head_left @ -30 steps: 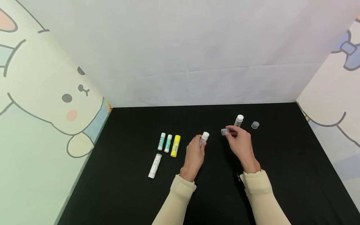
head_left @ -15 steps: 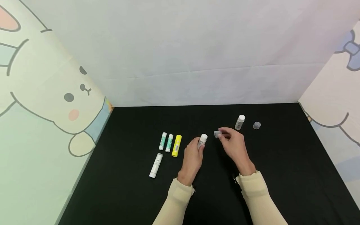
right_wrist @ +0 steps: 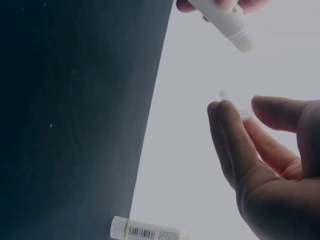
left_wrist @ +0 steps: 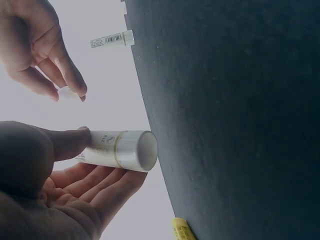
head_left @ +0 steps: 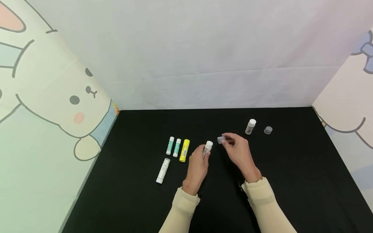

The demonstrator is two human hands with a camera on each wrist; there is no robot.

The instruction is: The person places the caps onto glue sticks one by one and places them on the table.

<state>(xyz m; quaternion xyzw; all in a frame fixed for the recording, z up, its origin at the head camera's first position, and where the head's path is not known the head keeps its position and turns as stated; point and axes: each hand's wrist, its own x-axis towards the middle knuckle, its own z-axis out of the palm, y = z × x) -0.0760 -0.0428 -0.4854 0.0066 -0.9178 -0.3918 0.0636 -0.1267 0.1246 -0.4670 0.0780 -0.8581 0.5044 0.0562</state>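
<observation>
Head view: nearest me, my left hand (head_left: 198,165) wraps its fingers round the lower body of an uncapped glue stick (head_left: 208,148), holding it just above the black worktop (head_left: 291,181) with the open end pointing away from me. Just beside it, my right hand (head_left: 239,152) pinches the small clear cap (head_left: 221,139) between thumb and fingertips, close to the stick's tip but not touching it.

The stick looks light and stiff, a smooth plastic tube that could slide in a loose hold, so I judge the labelled barrel the best place to take it, clear of the soft glue end. The cap seems thin and feather-light; a gentle pinch on its side wall should do.

To the left lie a white stick (head_left: 162,170), two green-and-white sticks (head_left: 170,145) (head_left: 176,148) and a yellow stick (head_left: 184,150). Farther off, on the right, stands another uncapped stick (head_left: 250,126) with a loose cap (head_left: 268,130) near it. A barcode shows on that stick in the wrist views; no wording is readable.
</observation>
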